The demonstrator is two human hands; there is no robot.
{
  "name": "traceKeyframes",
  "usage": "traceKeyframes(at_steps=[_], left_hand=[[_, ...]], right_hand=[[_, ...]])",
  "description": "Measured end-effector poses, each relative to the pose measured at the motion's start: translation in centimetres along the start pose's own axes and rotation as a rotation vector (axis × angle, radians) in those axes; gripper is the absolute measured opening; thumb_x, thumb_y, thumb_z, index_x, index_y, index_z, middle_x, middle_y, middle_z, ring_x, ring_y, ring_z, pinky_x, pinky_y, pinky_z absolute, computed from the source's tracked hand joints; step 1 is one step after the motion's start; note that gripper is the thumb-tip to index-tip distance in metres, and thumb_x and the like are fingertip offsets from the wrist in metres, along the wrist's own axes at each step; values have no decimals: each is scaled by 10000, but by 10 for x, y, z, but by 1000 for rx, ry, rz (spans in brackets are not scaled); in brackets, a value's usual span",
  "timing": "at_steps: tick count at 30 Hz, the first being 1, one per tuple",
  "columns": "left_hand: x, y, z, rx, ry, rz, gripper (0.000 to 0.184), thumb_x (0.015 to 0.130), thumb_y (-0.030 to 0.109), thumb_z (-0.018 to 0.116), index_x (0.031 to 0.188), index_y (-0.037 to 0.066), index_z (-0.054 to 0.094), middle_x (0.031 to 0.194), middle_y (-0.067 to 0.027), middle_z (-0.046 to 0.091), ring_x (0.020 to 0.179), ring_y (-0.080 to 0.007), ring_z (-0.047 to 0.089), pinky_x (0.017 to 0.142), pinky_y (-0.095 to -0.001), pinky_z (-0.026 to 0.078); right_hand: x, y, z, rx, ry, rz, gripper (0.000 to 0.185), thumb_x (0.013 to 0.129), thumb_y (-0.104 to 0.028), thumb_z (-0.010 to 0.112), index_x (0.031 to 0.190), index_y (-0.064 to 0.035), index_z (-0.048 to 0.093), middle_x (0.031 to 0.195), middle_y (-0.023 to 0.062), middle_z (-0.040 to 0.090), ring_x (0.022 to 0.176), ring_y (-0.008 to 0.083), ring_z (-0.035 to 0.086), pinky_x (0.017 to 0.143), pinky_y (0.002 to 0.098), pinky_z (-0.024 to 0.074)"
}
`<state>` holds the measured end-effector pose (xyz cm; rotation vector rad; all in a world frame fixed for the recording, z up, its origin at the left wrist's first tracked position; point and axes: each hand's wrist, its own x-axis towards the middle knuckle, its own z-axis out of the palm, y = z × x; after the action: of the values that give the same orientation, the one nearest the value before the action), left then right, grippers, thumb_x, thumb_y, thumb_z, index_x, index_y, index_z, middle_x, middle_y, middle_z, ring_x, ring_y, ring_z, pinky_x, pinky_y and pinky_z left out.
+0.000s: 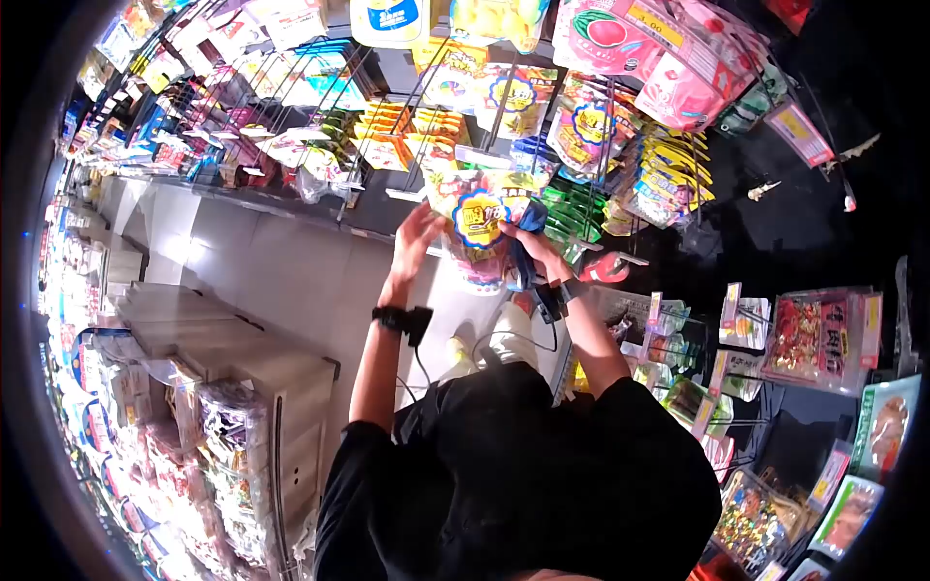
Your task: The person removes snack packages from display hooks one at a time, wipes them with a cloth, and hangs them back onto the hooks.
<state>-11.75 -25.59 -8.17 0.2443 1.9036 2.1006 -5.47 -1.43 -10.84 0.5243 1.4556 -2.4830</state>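
Bag [468,259] bears a yellow, blue-edged label [480,219]; right hand [535,248] grips it, left hand [418,238] fingers slightly parted beside it

Single head-worn view from above, facing forward and down, arms close, shop racks beyond.

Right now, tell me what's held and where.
The right hand holds a snack bag by its right side, thumb on the front, with a dark blue item beside it; the left hand is at the bag's left edge, contact unclear.
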Motion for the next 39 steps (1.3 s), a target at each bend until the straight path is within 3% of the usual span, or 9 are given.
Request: traceKeyframes(at_steps=[1, 6, 11, 16, 18, 21, 24, 29, 39], left_hand=[[18, 6, 11, -84, 16, 39, 543, 844, 170, 663, 1297, -29, 439, 1157, -105, 591, 1071, -187, 546, 921, -340, 430], [88, 18, 35, -115, -98, -41, 322, 831, 143, 676, 1103, 1, 577, 908, -55, 666, 824, -131, 624, 776, -274, 484], [121, -24, 41, -306, -84, -30, 150, 857, 78, 624, 992, 15, 610, 908, -53, 668, 802, -122, 624, 716, -264, 496], [123, -25, 46, -408, -62, -88, 98, 843, -33, 550, 904, 40, 573, 858, -37, 634, 736, -110, 588, 690, -248, 491], [124, -20, 47, -454, -105, -49, 138, 844, -58, 524, 904, 57, 570, 850, -32, 632, 751, -112, 595, 697, -245, 491], [123, 6, 58, -443, -123, -38, 188, 817, -42, 569, 985, 33, 605, 916, -30, 658, 847, -102, 608, 771, -251, 472], [129, 14, 64, -405, -101, -36, 141, 828, 11, 623, 965, 45, 627, 894, -9, 659, 803, -79, 600, 740, -236, 466], [133, 15, 75, -332, 19, -17, 93, 830, 44, 657, 916, 69, 634, 827, 16, 640, 740, -62, 578, 704, -232, 462], [132, 3, 76, -442, 85, 20, 54, 864, 75, 628, 818, 76, 600, 761, -2, 625, 685, -66, 568, 643, -220, 460]], right_hand=[[0, -8, 1, 106, 34, 175, 331, 796, -173, 720, 1090, -71, 607, 1013, -7, 626, 902, 127, 583, 819, 278, 474], [28, -15, -26, 62, -90, -48, 326, 777, -133, 736, 1078, -77, 622, 1022, -4, 646, 921, 120, 600, 851, 262, 463], [48, -20, -50, -18, 30, 91, 320, 762, -131, 752, 1052, -59, 638, 984, 3, 655, 887, 117, 604, 819, 258, 468], [70, -18, -63, 13, -138, -175, 245, 781, -91, 724, 1006, -49, 638, 965, 20, 656, 872, 126, 608, 807, 266, 482], [65, -32, -65, 68, -193, -91, 230, 786, -77, 716, 999, -46, 635, 972, 25, 654, 876, 130, 609, 804, 266, 485], [62, -41, -64, 85, -172, -17, 218, 804, -84, 699, 1006, -46, 627, 975, 25, 652, 883, 137, 609, 801, 264, 480], [66, -41, -63, -111, -95, -206, 277, 809, -108, 699, 1057, -26, 605, 998, 31, 652, 888, 136, 610, 797, 269, 486], [55, -66, -42, 39, -145, -197, 322, 804, -88, 701, 1099, -19, 593, 1001, 35, 646, 886, 140, 611, 791, 287, 500], [57, -58, -56, -65, 35, 37, 434, 737, -167, 781, 1083, 21, 600, 1028, 30, 635, 900, 115, 581, 823, 227, 453]])
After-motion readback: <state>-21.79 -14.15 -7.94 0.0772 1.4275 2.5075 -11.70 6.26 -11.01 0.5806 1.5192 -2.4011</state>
